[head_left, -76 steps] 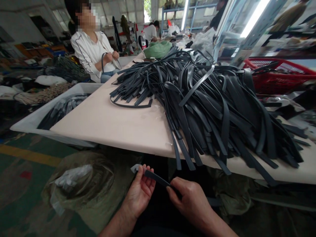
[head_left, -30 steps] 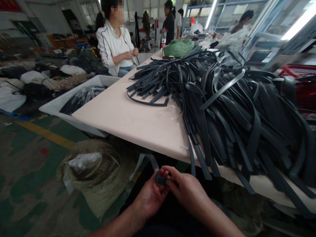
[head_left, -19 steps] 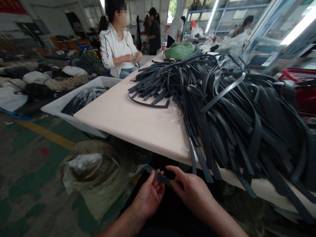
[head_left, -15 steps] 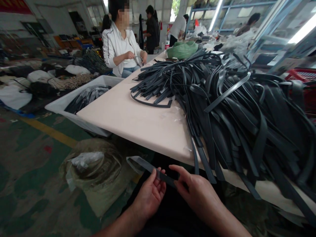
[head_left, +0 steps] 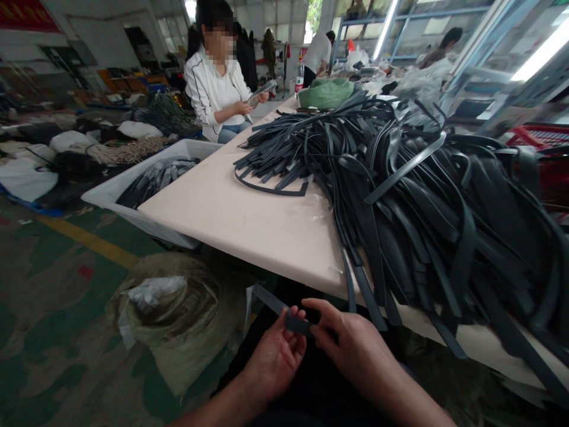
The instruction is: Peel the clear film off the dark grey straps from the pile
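Strap (head_left: 297, 324), position? (Obs. 1)

Obs. 2: low, in front of the near edge of the bench (head_left: 249, 219), over the lap; dark, flat, narrow; its free end runs up and to the left, where something pale and translucent hangs from it; cannot tell what that is.

Obs. 1: hands?

Obs. 2: left hand (head_left: 275, 359) palm up, thumb and fingers pinching the strap; right hand (head_left: 351, 350) knuckles up, fingertips pinching the same strap just beside the left; the two pinches nearly touch.

Obs. 1: surroundings?

Obs. 2: large pile of straps (head_left: 422, 196) on the bench, several ends drooping over the edge just above the right hand; sack (head_left: 178, 320) on the floor to the left; white tub (head_left: 106, 193) beyond it; a person in a white jacket (head_left: 213, 89) at the far end, busy with their own work.

Obs. 1: handling note?

Obs. 2: judgement only; the strap looks limp and slick, so the close double pinch seems right; hold it flat between the pads, no twist; grip near the end rather than mid-length; work below the drooping ends so none is snagged and dragged off the pile.
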Tool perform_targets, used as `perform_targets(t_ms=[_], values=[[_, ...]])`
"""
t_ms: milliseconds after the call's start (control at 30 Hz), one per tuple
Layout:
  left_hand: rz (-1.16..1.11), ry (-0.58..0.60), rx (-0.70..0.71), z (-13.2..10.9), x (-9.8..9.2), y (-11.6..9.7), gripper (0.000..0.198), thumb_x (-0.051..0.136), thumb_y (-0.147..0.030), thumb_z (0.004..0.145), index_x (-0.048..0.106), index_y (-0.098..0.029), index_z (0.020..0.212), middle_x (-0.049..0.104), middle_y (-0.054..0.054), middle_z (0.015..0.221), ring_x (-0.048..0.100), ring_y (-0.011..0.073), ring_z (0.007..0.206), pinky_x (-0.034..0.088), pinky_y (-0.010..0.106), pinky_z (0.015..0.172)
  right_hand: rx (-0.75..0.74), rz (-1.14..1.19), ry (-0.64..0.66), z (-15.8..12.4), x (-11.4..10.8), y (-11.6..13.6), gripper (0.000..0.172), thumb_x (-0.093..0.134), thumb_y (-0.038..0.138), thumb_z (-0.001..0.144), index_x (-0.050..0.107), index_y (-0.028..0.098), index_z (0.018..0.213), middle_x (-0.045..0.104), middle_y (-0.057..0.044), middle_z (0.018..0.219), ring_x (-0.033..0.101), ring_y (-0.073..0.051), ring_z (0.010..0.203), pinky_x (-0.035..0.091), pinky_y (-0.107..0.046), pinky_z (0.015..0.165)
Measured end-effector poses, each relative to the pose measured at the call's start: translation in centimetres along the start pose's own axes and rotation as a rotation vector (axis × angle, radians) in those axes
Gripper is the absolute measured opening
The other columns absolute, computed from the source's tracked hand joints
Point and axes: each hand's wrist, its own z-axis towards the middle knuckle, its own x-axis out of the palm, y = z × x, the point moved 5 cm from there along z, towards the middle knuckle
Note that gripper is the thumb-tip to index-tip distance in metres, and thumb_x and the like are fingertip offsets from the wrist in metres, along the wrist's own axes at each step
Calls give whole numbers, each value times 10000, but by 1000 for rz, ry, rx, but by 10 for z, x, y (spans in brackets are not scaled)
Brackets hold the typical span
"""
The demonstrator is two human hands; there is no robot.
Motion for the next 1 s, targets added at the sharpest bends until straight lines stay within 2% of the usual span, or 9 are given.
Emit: perform_targets(t_ms=[100,200,300,433,533,700,833,933,1000], values=[[-5,28,11,1,-1,0,107,577,-157,946,674,-115,937,750,80,899,715,160,774,586,237,642,-7,27,8,6,10,6,289,552,235,920,622,312,1190,753,12,858,712,-213,799,430,-277,651],[-34,-53,102,6,-12,-8,106,584,-188,951,661,-132,998,752,56,922,715,139,765,575,217,613,9,24,24,8,13,7,193,585,349,928,649,290,1099,740,5,825,705,-213,782,428,-272,643],[-7,-46,33,9,-16,-2,147,631,-219,928,654,-118,1034,752,69,930,714,144,748,578,229,627,19,-136,6,7,12,4,177,601,400,923,674,240,946,747,-28,828,716,-243,796,389,-275,611],[-1,-48,-4,5,-14,3,154,638,-230,925,656,-115,1026,754,70,932,718,151,768,571,226,615,24,-338,48,2,17,-3,257,549,321,948,640,204,737,724,-36,704,709,-231,671,270,-274,521],[-18,-78,17,0,-13,3,124,620,-219,935,660,-133,1016,756,58,938,713,135,756,566,222,620,35,-363,63,1,20,-3,252,556,305,938,635,206,719,714,-27,674,696,-214,632,258,-278,515],[24,53,-55,-2,-9,11,185,586,-233,954,683,-88,895,744,77,827,705,159,722,569,255,656,5,-300,60,19,36,13,266,481,271,985,682,217,819,753,-30,785,724,-205,732,340,-261,552],[-7,-7,50,3,-11,-10,167,571,-223,961,681,-101,934,749,73,877,712,157,764,571,252,672,-13,-237,77,21,42,17,158,555,320,965,676,221,943,763,-23,867,732,-218,807,386,-254,587],[-37,-60,108,2,-12,-23,119,582,-205,954,675,-132,969,754,67,946,720,156,830,578,248,685,0,-225,75,13,36,9,167,564,317,958,652,216,858,741,-16,789,720,-215,742,358,-261,570],[-42,-46,80,-1,-10,-22,113,586,-195,950,677,-128,960,756,72,952,722,159,828,580,247,675,30,-258,49,13,33,3,210,542,280,965,636,203,793,728,-28,747,710,-216,708,326,-267,553]])
